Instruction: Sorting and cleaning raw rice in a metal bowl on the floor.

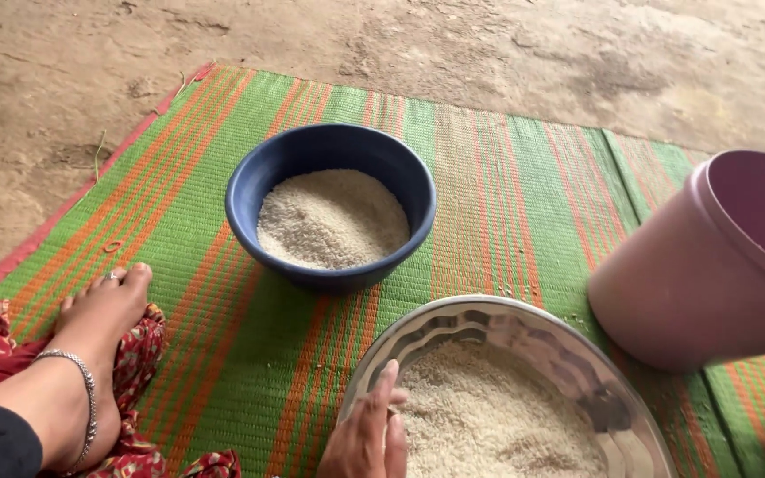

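One hand (367, 434) on steel bowl (577, 372) rim — wrist cut off

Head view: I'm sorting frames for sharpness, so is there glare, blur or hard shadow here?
Head view: soft, even daylight, no hard shadows; the steel bowl rim shows bright reflections; the rice in the blue bowl is fairly sharp; the pink bucket looks slightly soft.

One head-worn view — looking steeply down, close over the striped mat (223, 354).
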